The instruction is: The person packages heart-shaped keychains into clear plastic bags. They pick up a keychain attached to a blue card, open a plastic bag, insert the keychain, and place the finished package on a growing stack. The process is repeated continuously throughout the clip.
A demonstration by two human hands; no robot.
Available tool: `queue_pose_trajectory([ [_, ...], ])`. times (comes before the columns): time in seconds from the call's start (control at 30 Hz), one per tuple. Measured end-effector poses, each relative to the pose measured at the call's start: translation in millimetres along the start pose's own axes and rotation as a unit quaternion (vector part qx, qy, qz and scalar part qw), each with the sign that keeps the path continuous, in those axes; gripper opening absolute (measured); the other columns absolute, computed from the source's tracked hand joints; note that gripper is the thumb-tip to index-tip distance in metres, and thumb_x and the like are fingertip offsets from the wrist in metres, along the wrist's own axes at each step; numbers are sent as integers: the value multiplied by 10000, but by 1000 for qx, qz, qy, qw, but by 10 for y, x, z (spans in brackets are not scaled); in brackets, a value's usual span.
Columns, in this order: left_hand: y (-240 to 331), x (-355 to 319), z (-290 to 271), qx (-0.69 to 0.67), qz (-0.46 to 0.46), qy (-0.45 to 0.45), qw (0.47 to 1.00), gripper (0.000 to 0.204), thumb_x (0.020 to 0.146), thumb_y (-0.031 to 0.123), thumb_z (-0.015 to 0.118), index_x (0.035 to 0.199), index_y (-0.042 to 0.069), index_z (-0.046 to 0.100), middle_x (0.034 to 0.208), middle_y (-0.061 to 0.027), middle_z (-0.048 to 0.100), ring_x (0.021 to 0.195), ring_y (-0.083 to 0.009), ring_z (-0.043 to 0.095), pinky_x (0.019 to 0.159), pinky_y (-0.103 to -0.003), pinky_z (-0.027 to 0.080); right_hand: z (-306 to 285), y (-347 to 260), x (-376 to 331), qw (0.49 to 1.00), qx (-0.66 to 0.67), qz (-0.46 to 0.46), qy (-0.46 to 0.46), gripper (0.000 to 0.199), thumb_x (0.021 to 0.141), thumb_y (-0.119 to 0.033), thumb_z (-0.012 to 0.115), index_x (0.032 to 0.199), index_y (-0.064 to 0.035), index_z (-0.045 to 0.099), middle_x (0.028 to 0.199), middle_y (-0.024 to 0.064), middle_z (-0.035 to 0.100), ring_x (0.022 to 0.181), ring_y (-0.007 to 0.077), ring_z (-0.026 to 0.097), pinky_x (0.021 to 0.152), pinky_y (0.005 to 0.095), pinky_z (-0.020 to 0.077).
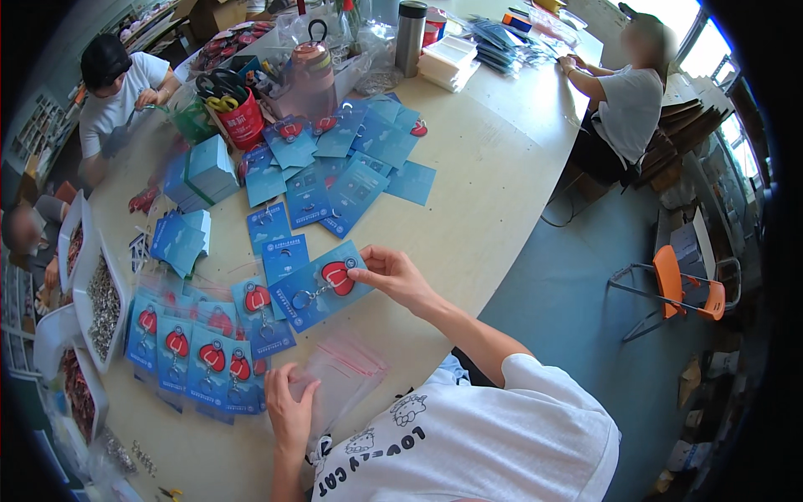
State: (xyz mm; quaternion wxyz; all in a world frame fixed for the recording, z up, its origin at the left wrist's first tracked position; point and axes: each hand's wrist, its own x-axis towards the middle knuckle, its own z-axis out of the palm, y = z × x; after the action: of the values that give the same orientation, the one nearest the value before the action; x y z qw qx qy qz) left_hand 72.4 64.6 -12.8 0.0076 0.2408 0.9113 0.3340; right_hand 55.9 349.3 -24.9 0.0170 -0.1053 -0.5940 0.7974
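My right hand (393, 274) pinches the right end of a blue backing card (311, 294). A red keychain (339, 278) with a metal ring lies on that card's face. My left hand (290, 407) rests low on the table, fingers bent and thumb apart, beside a stack of clear zip bags (347, 372). To its left lie several bagged keychain cards (209, 361) in overlapping rows. Another blue card (284, 253) is partly under the held one. Beyond it spreads a loose pile of blue cards (355, 194), some with red keychains.
White trays of metal parts (102, 305) line the left edge. A banded card stack (202, 174), a red cup of scissors (242, 121) and a steel tumbler (410, 38) stand farther back. Other people sit at left and far right. An orange chair (669, 274) stands on the floor.
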Motion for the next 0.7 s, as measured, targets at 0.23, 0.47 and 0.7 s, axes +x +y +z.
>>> queue_pose_trajectory([
  [0.23, -99, -14, -30, -125, -54, 11, 991, 212, 675, -13, 760, 839, 17, 629, 849, -107, 626, 858, -239, 596, 766, -342, 463, -91, 11, -33, 1000, -20, 17, 10, 224, 889, -183, 674, 1012, -8, 607, 973, 48, 687, 923, 83, 618, 805, 234, 466],
  [0.47, -273, 71, -195, -254, -74, -10, 964, 117, 710, -36, 737, 775, 3, 648, 889, -60, 647, 825, -157, 624, 707, -269, 477, -96, 97, 26, 999, -39, 13, 28, 157, 892, -149, 660, 986, -33, 614, 895, -14, 648, 844, 58, 580, 737, 211, 432],
  [0.7, -214, 395, -424, -444, -196, -127, 865, 60, 783, 25, 720, 780, 24, 660, 799, -10, 650, 742, -65, 586, 696, -216, 460, 219, -108, 139, 1000, -18, -17, -6, 199, 903, -114, 628, 1054, 11, 598, 958, 43, 653, 903, 80, 578, 830, 223, 428],
])
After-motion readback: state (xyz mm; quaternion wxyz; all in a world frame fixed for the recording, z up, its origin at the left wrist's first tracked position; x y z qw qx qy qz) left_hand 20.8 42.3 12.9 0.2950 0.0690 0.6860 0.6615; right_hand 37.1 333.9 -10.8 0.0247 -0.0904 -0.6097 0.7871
